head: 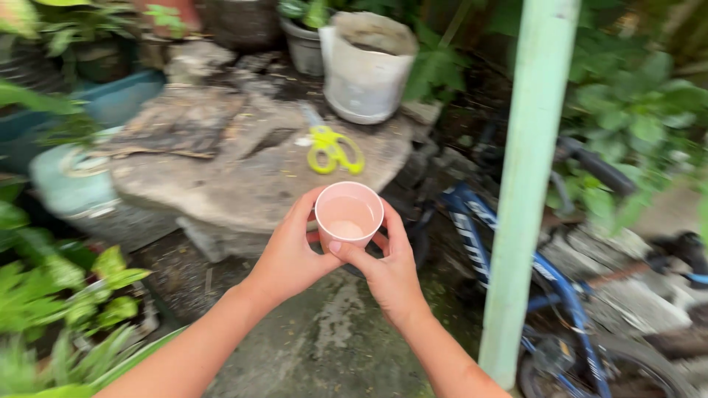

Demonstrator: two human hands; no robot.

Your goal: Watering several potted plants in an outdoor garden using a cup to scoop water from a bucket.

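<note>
I hold a small pink cup [348,214] in front of me with both hands. My left hand [289,254] wraps its left side, and my right hand [387,273] grips it from below and the right, thumb on the rim. The cup looks empty inside. Just beyond it lies a pair of yellow-handled scissors [333,149] on a flat stone slab [243,184].
A white bucket-like pot [366,66] stands at the slab's far edge, with more pots and plants behind. A pale green post [525,184] rises at the right, a blue bicycle [546,280] behind it. Green plants [66,295] fill the left side; wet concrete lies below.
</note>
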